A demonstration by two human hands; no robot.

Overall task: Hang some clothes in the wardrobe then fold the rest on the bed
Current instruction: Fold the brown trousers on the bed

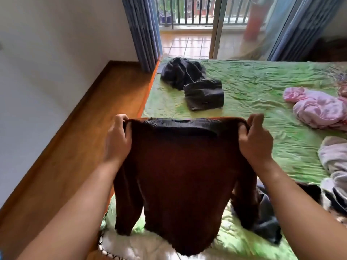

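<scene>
The dark brown sweater (180, 166) hangs over the green bed (262, 87), the left hand (117, 139) and the right hand (255, 139) each pinching one shoulder; no readable writing shows.

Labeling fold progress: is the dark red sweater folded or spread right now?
Spread, unfolded: the left hand and right hand grip the dark red sweater by its shoulders, body and both sleeves hanging full length.

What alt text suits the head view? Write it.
A left hand and right hand hold a dark brown sweater up by its shoulders over a green bed. Farther along it lie dark clothes, pink clothes at right.
</scene>
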